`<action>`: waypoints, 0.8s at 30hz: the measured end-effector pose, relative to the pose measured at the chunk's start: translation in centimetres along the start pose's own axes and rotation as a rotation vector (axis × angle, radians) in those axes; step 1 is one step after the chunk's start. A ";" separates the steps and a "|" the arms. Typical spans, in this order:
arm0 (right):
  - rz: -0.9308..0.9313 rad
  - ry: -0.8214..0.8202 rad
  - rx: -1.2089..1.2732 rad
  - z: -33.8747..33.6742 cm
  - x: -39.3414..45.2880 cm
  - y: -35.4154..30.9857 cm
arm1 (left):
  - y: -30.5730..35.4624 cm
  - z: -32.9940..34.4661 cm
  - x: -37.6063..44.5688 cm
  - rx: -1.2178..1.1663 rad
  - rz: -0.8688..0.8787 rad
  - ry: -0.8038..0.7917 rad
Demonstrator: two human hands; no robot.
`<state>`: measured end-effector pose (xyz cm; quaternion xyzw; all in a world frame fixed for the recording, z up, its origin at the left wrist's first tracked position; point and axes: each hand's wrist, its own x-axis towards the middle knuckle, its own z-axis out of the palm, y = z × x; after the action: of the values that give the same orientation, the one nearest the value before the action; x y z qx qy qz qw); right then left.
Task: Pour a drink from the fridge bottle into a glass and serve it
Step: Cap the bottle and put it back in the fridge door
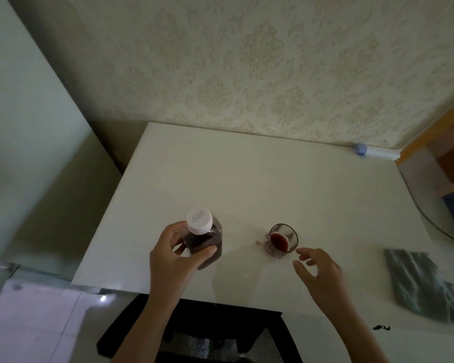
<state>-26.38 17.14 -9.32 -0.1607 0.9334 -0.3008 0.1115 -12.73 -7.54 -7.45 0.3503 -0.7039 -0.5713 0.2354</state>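
Upright, the capped bottle of dark drink sits in the left hand's grip; right hand open beside the glass.

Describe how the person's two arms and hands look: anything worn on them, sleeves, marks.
Both forearms are bare right down to the bottom edge of the picture; no sleeve or cuff shows. The left hand and the right hand wear no gloves, and no ring, watch or bracelet can be seen on fingers or wrists. No tattoo, plaster or other mark is visible in this dim light. The arms look slim.
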 end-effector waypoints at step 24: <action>-0.841 -0.406 -0.007 2.2 -8.5 -9.1 | 2.1 -9.3 -24.5 -0.127 -0.112 0.771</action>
<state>-15.71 12.17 -4.67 -0.5812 0.7475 -0.2791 0.1599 9.39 5.40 -1.54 0.5619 -0.5068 -0.4521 0.4722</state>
